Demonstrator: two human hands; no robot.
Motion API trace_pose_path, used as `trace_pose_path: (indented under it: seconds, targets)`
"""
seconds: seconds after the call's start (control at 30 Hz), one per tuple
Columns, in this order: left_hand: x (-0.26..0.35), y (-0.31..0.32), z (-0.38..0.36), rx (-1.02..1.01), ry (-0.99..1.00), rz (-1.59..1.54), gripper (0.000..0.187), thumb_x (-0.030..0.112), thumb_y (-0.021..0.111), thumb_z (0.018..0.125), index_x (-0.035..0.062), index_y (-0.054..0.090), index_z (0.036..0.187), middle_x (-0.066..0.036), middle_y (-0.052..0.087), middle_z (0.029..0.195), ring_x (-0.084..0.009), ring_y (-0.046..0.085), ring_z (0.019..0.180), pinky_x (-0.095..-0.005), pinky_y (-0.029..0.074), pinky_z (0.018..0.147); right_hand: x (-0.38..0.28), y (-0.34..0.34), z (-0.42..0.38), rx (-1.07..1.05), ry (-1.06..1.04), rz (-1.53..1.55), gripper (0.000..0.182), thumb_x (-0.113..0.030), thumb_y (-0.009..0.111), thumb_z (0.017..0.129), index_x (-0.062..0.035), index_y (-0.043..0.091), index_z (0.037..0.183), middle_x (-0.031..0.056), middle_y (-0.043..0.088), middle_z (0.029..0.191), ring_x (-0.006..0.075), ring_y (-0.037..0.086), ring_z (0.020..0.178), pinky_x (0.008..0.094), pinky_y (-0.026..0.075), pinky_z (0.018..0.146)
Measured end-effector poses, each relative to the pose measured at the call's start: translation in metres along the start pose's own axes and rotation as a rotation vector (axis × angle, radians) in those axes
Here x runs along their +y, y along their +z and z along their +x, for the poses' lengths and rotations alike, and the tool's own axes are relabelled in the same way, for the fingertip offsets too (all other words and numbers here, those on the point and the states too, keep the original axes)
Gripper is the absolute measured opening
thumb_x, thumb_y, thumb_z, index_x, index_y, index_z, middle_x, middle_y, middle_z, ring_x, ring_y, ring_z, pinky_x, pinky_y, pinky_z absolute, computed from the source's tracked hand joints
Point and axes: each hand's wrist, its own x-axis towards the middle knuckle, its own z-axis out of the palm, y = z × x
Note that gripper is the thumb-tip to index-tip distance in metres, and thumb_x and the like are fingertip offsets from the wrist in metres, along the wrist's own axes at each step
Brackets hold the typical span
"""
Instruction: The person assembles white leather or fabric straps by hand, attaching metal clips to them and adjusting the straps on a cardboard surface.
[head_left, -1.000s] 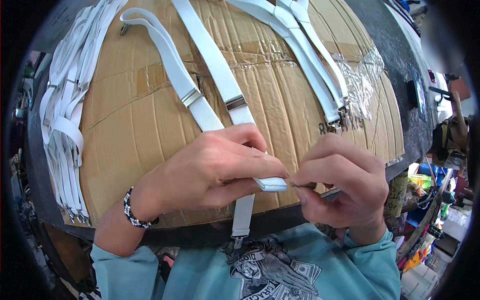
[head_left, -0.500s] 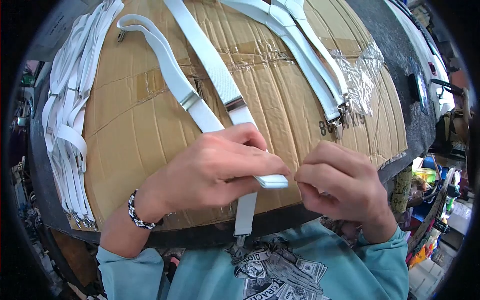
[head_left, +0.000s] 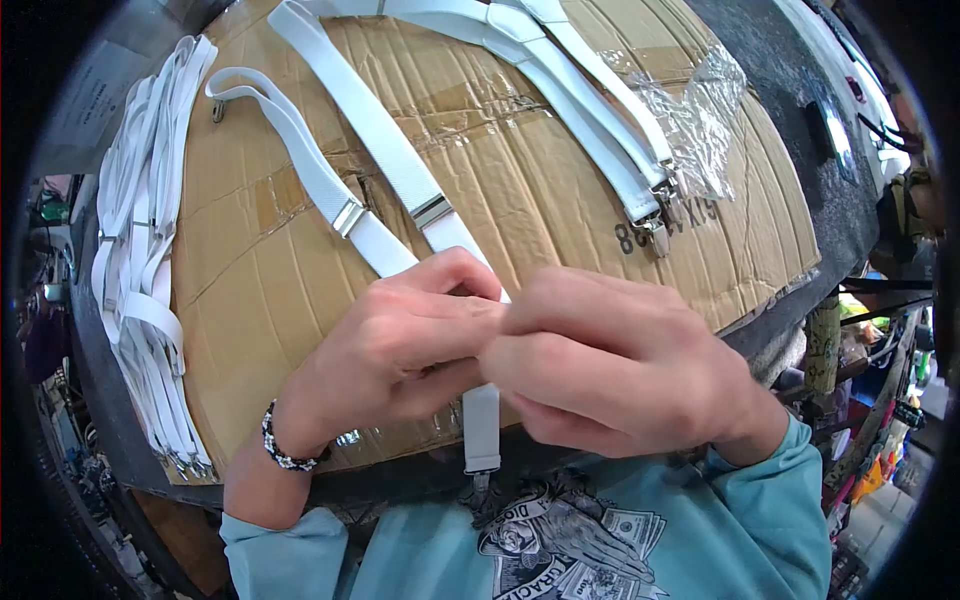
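Observation:
White elastic suspenders point(head_left: 372, 130) run down the cardboard to my left hand point(head_left: 400, 335), which pinches the strap's end. My right hand point(head_left: 620, 365) is closed against the left fingertips, covering the strap end; whatever it pinches is hidden. Two metal slider buckles lie just above the hands, one on the right strap point(head_left: 432, 210) and one on the left point(head_left: 348, 218). From the left strap's far loop hangs a small metal clip point(head_left: 217, 112). Below my hands, a strap end point(head_left: 482, 420) with a metal clip hangs over the table edge.
Flattened cardboard point(head_left: 250, 330) covers the dark table. A thick bundle of white straps point(head_left: 150, 210) lies along the left side. More white suspenders point(head_left: 575, 95) with metal clips point(head_left: 655, 232) lie at the upper right, beside crinkled clear tape point(head_left: 700, 130).
My right hand has moved left and now meets my left hand at the strap end. The folded strap end, visible before, is now covered. The view has shifted slightly.

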Motion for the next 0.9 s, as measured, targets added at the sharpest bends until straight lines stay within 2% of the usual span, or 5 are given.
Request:
trace_pose_path:
  seconds: [0.23, 0.37, 0.73, 0.8, 0.9]
  targets:
    - [-0.001, 0.003, 0.003, 0.007, -0.03, 0.003, 0.042, -0.005, 0.074, 0.068, 0.0022, 0.076, 0.11, -0.007, 0.076, 0.093, -0.0279, 0.066, 0.085, -0.0374, 0.056, 0.081, 0.003, -0.023, -0.022, -0.154, 0.158, -0.15, 0.022, 0.005, 0.073, 0.072, -0.0013, 0.059, 0.089, 0.0103, 0.052, 0.082, 0.0288, 0.06, 0.07, 0.0409, 0.051, 0.061]
    - [-0.004, 0.004, -0.001, -0.004, -0.026, 0.027, 0.042, -0.007, 0.072, 0.068, 0.0034, 0.077, 0.109, -0.007, 0.076, 0.095, -0.027, 0.067, 0.086, -0.0372, 0.056, 0.082, -0.002, -0.022, -0.017, 0.007, 0.167, -0.118, 0.026, 0.008, 0.076, 0.065, -0.0034, 0.07, 0.087, 0.0098, 0.065, 0.084, 0.023, 0.065, 0.066, 0.0332, 0.052, 0.057]
    - [-0.003, 0.004, 0.0, 0.013, 0.016, 0.026, 0.033, 0.001, 0.076, 0.077, 0.0041, 0.071, 0.109, -0.008, 0.066, 0.082, -0.0296, 0.062, 0.085, -0.0376, 0.055, 0.075, -0.006, -0.012, -0.005, -0.082, 0.12, -0.079, 0.025, 0.006, 0.077, 0.071, -0.0035, 0.069, 0.093, 0.0099, 0.063, 0.085, 0.0256, 0.065, 0.068, 0.0349, 0.053, 0.06]
    - [-0.002, 0.006, -0.001, 0.026, -0.005, 0.008, 0.03, -0.001, 0.076, 0.075, 0.004, 0.075, 0.105, -0.007, 0.073, 0.09, -0.0278, 0.065, 0.086, -0.0355, 0.055, 0.079, -0.007, -0.017, -0.015, -0.079, 0.182, -0.079, 0.022, 0.005, 0.074, 0.076, -0.0032, 0.064, 0.094, 0.0098, 0.056, 0.083, 0.0293, 0.062, 0.07, 0.0398, 0.052, 0.062]
    - [-0.005, 0.005, -0.002, 0.053, -0.004, -0.018, 0.031, 0.0, 0.078, 0.075, 0.0043, 0.078, 0.106, -0.006, 0.077, 0.097, -0.0261, 0.066, 0.087, -0.0341, 0.055, 0.081, 0.001, -0.023, -0.028, -0.117, 0.229, -0.152, 0.024, 0.006, 0.075, 0.076, -0.0036, 0.067, 0.096, 0.0094, 0.058, 0.083, 0.028, 0.062, 0.068, 0.0381, 0.052, 0.061]
